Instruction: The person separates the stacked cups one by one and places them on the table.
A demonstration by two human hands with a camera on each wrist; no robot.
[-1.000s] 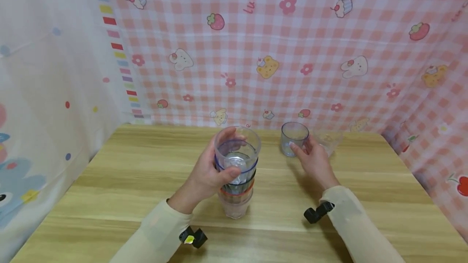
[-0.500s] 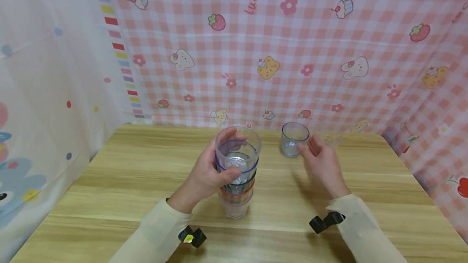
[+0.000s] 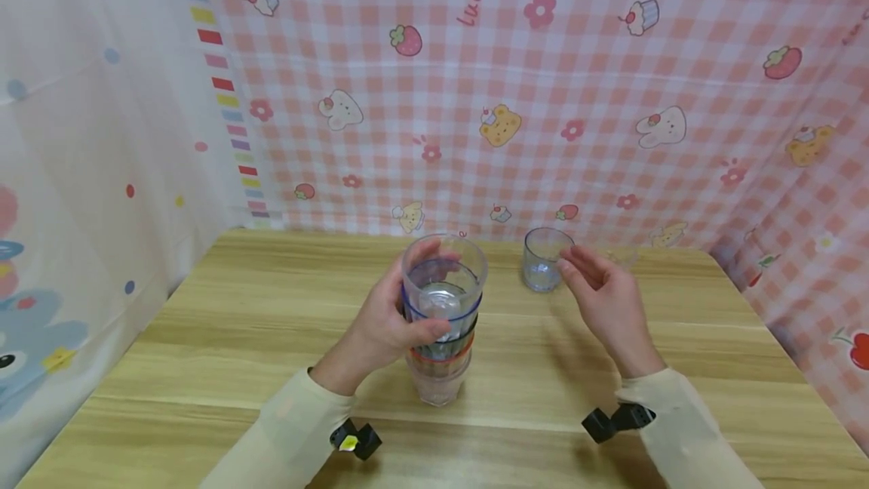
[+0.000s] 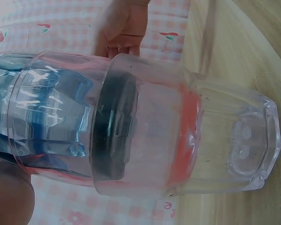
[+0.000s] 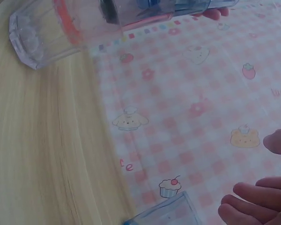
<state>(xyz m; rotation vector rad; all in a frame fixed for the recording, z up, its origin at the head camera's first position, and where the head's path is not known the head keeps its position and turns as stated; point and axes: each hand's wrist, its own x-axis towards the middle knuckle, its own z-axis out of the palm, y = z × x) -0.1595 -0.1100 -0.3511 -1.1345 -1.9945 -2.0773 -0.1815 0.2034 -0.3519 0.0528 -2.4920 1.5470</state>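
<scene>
A tall stack of nested clear plastic cups (image 3: 441, 308) stands on the wooden table, with blue, black and red bands showing through its walls. My left hand (image 3: 380, 327) grips the upper part of the stack, thumb in front and fingers behind. Up close in the left wrist view, the stacked cups (image 4: 145, 126) reach down to a faceted clear base. To the right, a short clear cup with a blue rim (image 3: 539, 266) stands upright. My right hand (image 3: 611, 304) is beside this cup, fingers loosely extended and holding nothing; the right wrist view shows them apart from the cup (image 5: 171, 213).
Partly hidden behind my right hand is another clear cup (image 3: 626, 255), its outline faint. A pink checked cloth (image 3: 434, 96) hangs along the back edge of the wooden table (image 3: 271, 300). White printed cloth (image 3: 122, 134) hangs on the left.
My right hand has drawn back to the right from the blue-rimmed cup, which stays in place. My left hand and the stack have hardly moved.
</scene>
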